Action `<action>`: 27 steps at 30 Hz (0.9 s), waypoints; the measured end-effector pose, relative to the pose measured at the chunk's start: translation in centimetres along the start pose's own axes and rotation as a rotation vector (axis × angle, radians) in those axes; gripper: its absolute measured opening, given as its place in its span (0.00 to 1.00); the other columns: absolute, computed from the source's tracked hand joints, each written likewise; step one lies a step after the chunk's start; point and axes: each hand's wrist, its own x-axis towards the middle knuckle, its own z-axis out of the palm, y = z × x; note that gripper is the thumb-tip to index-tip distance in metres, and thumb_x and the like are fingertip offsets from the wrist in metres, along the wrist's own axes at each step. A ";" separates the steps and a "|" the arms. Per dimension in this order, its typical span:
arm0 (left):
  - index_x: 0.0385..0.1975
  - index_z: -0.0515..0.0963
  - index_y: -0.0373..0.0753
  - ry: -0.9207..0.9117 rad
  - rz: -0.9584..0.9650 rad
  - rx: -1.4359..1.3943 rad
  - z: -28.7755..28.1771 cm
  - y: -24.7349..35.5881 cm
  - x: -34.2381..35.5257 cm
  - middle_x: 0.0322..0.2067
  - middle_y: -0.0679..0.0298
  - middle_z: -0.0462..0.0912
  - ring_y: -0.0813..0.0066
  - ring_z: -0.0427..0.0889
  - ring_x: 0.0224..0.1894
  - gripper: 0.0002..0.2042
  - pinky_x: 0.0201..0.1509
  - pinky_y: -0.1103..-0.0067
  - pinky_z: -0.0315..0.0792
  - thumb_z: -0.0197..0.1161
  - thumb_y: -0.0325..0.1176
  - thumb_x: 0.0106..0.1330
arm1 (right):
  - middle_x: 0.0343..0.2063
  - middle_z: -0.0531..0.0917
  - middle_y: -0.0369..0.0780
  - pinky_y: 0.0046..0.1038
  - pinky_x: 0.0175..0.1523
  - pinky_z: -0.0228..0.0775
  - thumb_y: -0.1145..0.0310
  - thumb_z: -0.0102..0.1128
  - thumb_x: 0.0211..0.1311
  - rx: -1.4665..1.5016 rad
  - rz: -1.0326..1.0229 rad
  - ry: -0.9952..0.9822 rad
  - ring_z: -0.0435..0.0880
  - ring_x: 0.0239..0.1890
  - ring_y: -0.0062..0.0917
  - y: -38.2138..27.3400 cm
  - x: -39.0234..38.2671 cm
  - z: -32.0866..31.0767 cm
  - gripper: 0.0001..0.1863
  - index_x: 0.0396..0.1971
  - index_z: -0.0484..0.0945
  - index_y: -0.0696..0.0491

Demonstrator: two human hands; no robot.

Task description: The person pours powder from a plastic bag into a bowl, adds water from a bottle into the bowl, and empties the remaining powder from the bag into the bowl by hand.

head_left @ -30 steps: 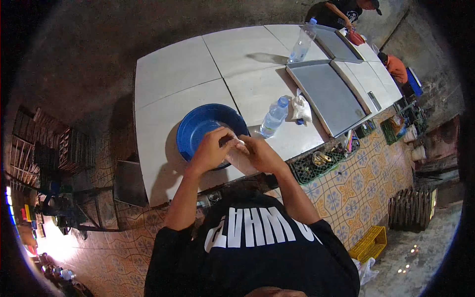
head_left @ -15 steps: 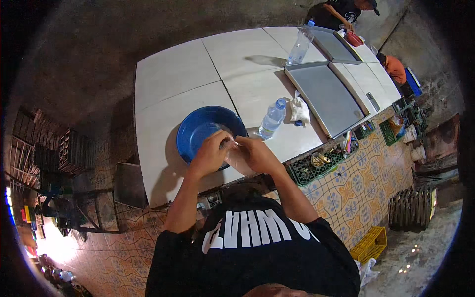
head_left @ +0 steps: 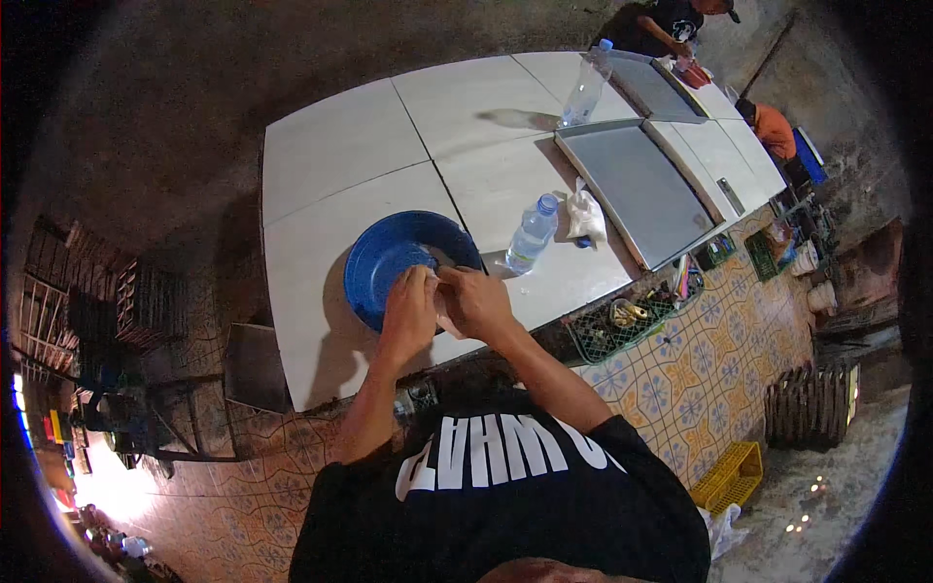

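My left hand (head_left: 413,306) and my right hand (head_left: 474,301) are closed together on a translucent plastic bag (head_left: 447,321) at the near rim of a blue basin (head_left: 367,272). The bag's top is mostly hidden by my fingers. Just right of the basin stands a clear water bottle (head_left: 530,238) with a blue cap. Beside that is a white bag (head_left: 585,209) with a small dark blue object at its lower end. The basin sits on a white tiled table (head_left: 340,165).
Farther right lie two metal trays (head_left: 632,189), with another bottle (head_left: 585,89) near them. Two people (head_left: 666,27) (head_left: 773,131) are at the table's far end. A crate of tools (head_left: 617,325) lies along the near edge; a yellow crate (head_left: 729,476) is on the floor.
Both my hands have shifted: the left has turned upright, fingers now pointing into the basin, and the right has moved slightly left, bringing them closer around the bag.
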 end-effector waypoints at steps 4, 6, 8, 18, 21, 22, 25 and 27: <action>0.41 0.74 0.32 0.053 -0.021 0.016 -0.1 -0.5 -0.6 0.40 0.45 0.79 0.38 0.77 0.47 0.08 0.52 0.55 0.71 0.51 0.30 0.78 | 0.34 0.86 0.47 0.52 0.39 0.76 0.63 0.59 0.66 0.008 -0.016 0.034 0.86 0.39 0.52 -0.6 0.5 0.7 0.07 0.38 0.79 0.48; 0.41 0.74 0.32 0.060 -0.002 0.023 -0.3 -0.7 -0.6 0.40 0.45 0.79 0.38 0.77 0.47 0.08 0.52 0.56 0.71 0.52 0.30 0.78 | 0.34 0.87 0.49 0.53 0.39 0.76 0.63 0.59 0.66 0.028 0.010 -0.009 0.86 0.39 0.53 -0.6 0.9 1.0 0.08 0.39 0.80 0.49; 0.41 0.73 0.32 0.069 0.013 0.033 -0.4 -0.8 -0.8 0.40 0.45 0.79 0.39 0.78 0.47 0.08 0.52 0.56 0.71 0.52 0.30 0.78 | 0.34 0.88 0.50 0.52 0.41 0.78 0.62 0.61 0.64 0.016 0.041 -0.049 0.87 0.39 0.52 -0.7 1.4 1.1 0.10 0.42 0.82 0.48; 0.44 0.75 0.33 0.125 -0.144 -0.193 -0.6 -0.2 0.5 0.32 0.60 0.78 0.74 0.78 0.35 0.09 0.41 0.72 0.75 0.59 0.34 0.79 | 0.34 0.87 0.53 0.52 0.43 0.79 0.66 0.64 0.60 0.192 -0.085 -0.088 0.87 0.41 0.54 2.1 3.6 0.8 0.15 0.47 0.84 0.50; 0.44 0.74 0.33 0.140 -0.227 -0.252 -1.1 1.4 1.1 0.32 0.55 0.79 0.65 0.79 0.33 0.11 0.41 0.69 0.75 0.66 0.33 0.73 | 0.34 0.87 0.53 0.53 0.42 0.77 0.64 0.65 0.61 0.211 -0.143 -0.076 0.86 0.41 0.55 2.7 3.3 0.5 0.13 0.44 0.82 0.52; 0.42 0.76 0.32 0.171 -0.221 -0.246 -1.3 2.0 1.2 0.32 0.56 0.80 0.67 0.79 0.32 0.11 0.40 0.70 0.74 0.68 0.32 0.71 | 0.34 0.87 0.53 0.53 0.42 0.77 0.64 0.65 0.61 0.212 -0.144 -0.078 0.86 0.41 0.55 2.6 3.3 0.4 0.13 0.44 0.82 0.52; 0.38 0.79 0.31 0.195 -0.144 -0.170 -1.5 1.6 1.6 0.30 0.57 0.82 0.69 0.80 0.31 0.10 0.37 0.73 0.74 0.71 0.31 0.69 | 0.35 0.87 0.53 0.52 0.42 0.77 0.64 0.66 0.61 0.221 -0.097 -0.106 0.86 0.40 0.55 2.2 2.9 -0.3 0.12 0.41 0.81 0.53; 0.35 0.80 0.31 0.187 -0.072 -0.102 -1.5 1.1 1.8 0.30 0.57 0.82 0.69 0.80 0.31 0.09 0.36 0.74 0.74 0.70 0.30 0.68 | 0.36 0.87 0.53 0.51 0.43 0.78 0.65 0.67 0.59 0.193 -0.139 -0.078 0.86 0.41 0.54 2.1 2.5 -0.9 0.13 0.42 0.82 0.53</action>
